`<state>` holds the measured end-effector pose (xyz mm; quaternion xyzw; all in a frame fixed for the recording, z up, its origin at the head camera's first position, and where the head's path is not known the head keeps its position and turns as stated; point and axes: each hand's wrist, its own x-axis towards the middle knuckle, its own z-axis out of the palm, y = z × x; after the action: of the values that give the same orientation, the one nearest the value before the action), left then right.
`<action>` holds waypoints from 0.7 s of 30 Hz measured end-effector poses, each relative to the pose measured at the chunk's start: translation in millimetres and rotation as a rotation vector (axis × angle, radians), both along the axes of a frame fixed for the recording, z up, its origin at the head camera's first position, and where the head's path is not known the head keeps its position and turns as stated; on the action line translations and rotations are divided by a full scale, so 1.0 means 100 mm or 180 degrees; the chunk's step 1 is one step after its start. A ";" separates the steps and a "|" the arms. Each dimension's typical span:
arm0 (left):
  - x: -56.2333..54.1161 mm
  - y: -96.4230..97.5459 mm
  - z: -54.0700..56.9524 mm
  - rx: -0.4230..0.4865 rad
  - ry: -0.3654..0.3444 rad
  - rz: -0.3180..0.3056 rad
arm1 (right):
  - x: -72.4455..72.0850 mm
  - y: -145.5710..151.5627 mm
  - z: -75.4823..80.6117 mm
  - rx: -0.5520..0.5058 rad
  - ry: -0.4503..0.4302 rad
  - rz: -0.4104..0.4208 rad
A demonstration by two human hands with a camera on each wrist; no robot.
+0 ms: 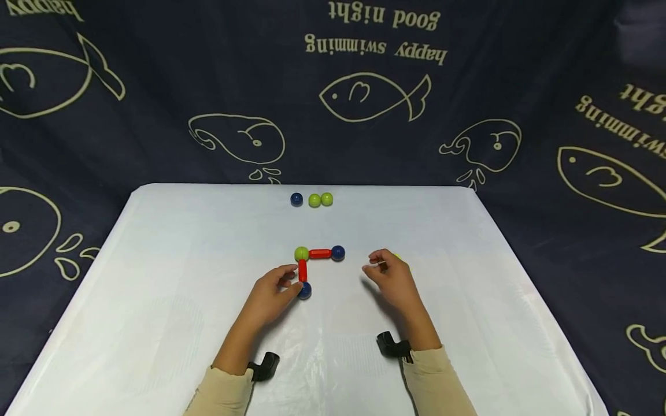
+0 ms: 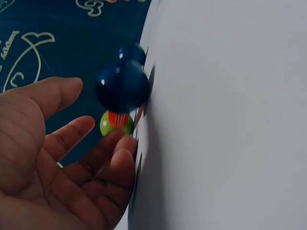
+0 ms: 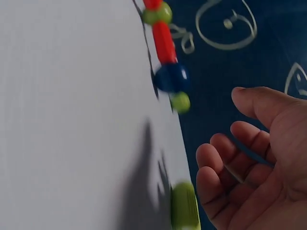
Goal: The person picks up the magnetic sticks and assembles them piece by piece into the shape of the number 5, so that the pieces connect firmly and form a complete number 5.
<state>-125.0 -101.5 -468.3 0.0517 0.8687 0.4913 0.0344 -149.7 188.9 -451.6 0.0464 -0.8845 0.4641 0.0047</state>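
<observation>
On the white table lies an L-shaped piece of ball-and-rod building toy. Its corner is a green ball (image 1: 302,253). One red rod (image 1: 319,253) runs right to a blue ball (image 1: 338,253), and another red rod (image 1: 303,270) runs toward the person to a second blue ball (image 2: 122,86). Beside that nearer ball is the left hand (image 1: 272,293), fingers loosely bent; the left wrist view shows a gap between thumb and ball. To the right, the right hand (image 1: 393,282) hovers with relaxed fingers and holds nothing. A green rod-like piece (image 3: 184,206), mostly hidden in the head view, lies beyond it.
Toward the far edge of the table (image 1: 182,242) sit a loose blue ball (image 1: 296,199) and two green balls (image 1: 320,200). Behind hangs a dark cloth (image 1: 291,69) with fish drawings. Each wrist wears a black camera mount (image 1: 266,366).
</observation>
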 end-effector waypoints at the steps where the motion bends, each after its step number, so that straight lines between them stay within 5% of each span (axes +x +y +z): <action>1: 0.03 0.02 -0.01 0.0011 0.0011 -0.0005 | 0.01 0.05 0.00 0.0054 0.0010 -0.0034; 7: 0.13 0.08 -0.05 -0.0117 0.0182 0.0030 | 0.06 0.21 0.01 0.0311 0.0138 -0.0216; 21: 0.12 0.11 -0.07 -0.0216 0.0286 -0.0030 | 0.04 0.21 -0.10 0.0829 0.0324 -0.0416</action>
<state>-112.6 -90.2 -475.6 0.0765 0.8853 0.4586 -0.0006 -145.4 209.8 -461.6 0.0125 -0.9370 0.3412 0.0737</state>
